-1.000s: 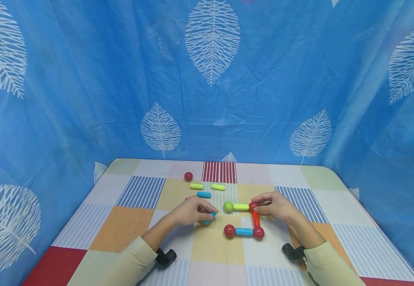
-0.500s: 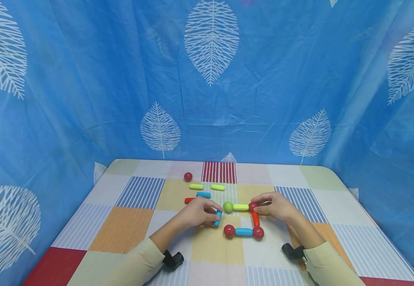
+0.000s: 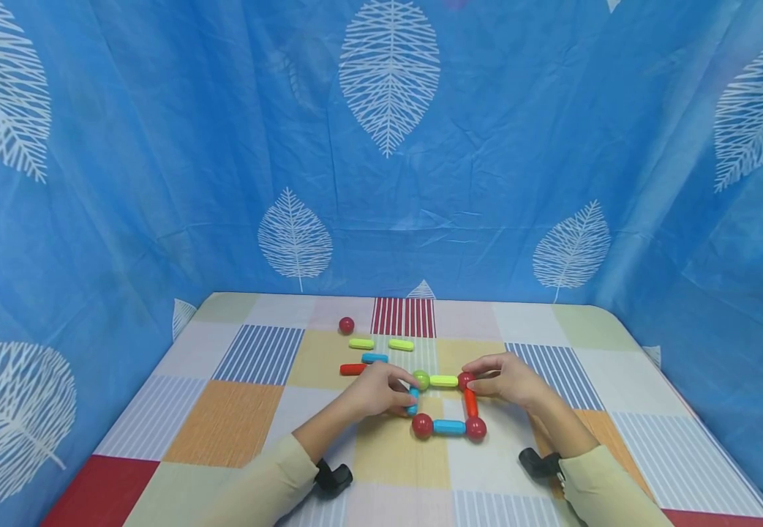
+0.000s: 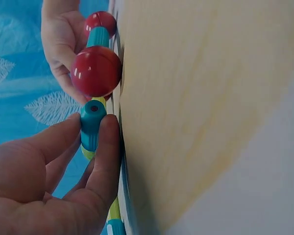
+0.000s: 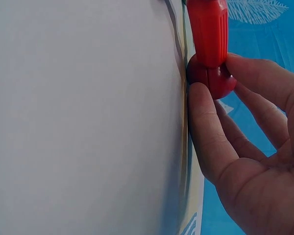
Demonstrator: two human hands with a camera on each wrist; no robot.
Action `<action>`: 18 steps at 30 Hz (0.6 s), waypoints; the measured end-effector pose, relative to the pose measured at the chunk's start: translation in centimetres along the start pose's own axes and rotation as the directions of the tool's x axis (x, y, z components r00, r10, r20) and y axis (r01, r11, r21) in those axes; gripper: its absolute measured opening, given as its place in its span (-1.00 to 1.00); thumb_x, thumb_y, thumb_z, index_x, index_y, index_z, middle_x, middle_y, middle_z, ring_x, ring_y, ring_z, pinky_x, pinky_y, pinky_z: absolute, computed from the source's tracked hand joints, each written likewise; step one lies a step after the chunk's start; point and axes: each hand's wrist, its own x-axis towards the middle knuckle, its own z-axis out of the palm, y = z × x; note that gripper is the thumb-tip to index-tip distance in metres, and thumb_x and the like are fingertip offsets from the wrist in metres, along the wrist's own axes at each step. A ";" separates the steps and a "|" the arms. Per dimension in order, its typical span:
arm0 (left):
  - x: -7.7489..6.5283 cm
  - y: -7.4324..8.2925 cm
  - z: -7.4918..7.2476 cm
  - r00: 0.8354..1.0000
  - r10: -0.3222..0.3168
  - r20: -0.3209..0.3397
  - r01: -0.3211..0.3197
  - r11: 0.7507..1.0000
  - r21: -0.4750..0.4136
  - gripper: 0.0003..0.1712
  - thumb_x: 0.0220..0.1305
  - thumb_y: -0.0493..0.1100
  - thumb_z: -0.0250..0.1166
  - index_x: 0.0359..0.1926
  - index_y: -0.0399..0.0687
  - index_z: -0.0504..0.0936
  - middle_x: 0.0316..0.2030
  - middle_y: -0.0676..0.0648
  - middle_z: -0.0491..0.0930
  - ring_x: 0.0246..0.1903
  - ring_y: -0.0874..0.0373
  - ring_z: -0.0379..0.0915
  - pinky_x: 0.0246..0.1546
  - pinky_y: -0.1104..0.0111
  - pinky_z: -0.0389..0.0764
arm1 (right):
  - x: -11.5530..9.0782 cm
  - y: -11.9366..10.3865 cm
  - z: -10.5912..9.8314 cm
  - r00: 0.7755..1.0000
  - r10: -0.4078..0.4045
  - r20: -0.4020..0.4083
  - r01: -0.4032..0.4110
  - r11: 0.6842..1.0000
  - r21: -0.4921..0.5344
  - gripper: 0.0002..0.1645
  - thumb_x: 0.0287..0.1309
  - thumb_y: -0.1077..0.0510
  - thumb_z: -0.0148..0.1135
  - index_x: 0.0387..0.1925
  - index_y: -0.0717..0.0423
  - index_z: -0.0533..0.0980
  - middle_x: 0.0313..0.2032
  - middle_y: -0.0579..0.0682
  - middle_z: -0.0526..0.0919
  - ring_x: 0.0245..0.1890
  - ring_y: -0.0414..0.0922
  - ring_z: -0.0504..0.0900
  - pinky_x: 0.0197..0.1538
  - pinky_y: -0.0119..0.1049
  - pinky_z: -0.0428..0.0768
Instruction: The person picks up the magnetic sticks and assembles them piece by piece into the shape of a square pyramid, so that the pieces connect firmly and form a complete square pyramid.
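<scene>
My left hand (image 3: 377, 390) pinches a blue magnetic rod (image 4: 91, 128) between thumb and fingers. One rod end lies at the green ball (image 3: 421, 379); the other end, with a dark dot, faces the near red ball (image 4: 96, 71). Whether that end touches this ball I cannot tell. My right hand (image 3: 509, 378) grips the far red ball (image 5: 220, 83), at the joint of a yellow-green rod (image 3: 444, 381) and a red rod (image 3: 471, 402). From the red rod's near end, another red ball (image 3: 476, 428) joins a second blue rod (image 3: 449, 427).
Beyond my left hand lie a loose red rod (image 3: 352, 369), a loose blue rod (image 3: 374, 358) and two yellow-green rods, one of them the right yellow-green rod (image 3: 401, 345). A loose red ball (image 3: 347, 325) sits farther back. A patchwork cloth (image 3: 223, 421) covers the table; blue curtains (image 3: 381, 219) surround it.
My left hand has moved right with the blue rod, turning it to point away from me, and brought it to the green ball. The right hand stays on its red ball.
</scene>
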 end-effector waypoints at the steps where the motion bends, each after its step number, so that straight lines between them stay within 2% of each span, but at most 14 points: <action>1: 0.1 0.1 0.1 1.000 -0.002 0.000 0.002 1.000 -0.002 -0.72 0.17 -0.21 0.53 -0.06 0.03 0.81 -0.26 -0.02 0.74 -0.45 0.14 0.71 -0.36 0.35 0.71 | 0.0 0.0 0.0 1.000 0.000 -0.001 0.000 1.000 0.001 -0.65 0.17 0.23 0.45 0.02 0.12 0.71 -0.02 0.05 0.76 -0.12 -0.06 0.65 -0.06 -0.25 0.74; 10: 0.2 0.8 0.8 1.000 -0.010 -0.006 0.010 1.000 -0.023 -0.70 0.16 -0.24 0.53 -0.04 -0.07 0.80 -0.34 -0.03 0.71 -0.46 0.14 0.73 -0.37 0.39 0.70 | 0.0 0.1 0.0 1.000 0.001 0.002 -0.001 1.000 0.009 -0.64 0.17 0.23 0.45 0.03 0.12 0.71 -0.01 0.05 0.74 -0.12 -0.06 0.65 -0.05 -0.23 0.75; 18: 0.4 0.8 1.0 0.999 -0.016 -0.033 0.016 1.000 0.001 -0.74 0.15 -0.22 0.55 -0.10 -0.02 0.82 -0.34 -0.01 0.70 -0.46 0.16 0.70 -0.44 0.42 0.57 | 0.0 0.0 0.2 1.000 0.013 -0.008 -0.013 1.000 0.016 -0.63 0.16 0.21 0.47 0.03 0.11 0.71 -0.01 0.05 0.74 -0.15 -0.06 0.65 -0.08 -0.22 0.76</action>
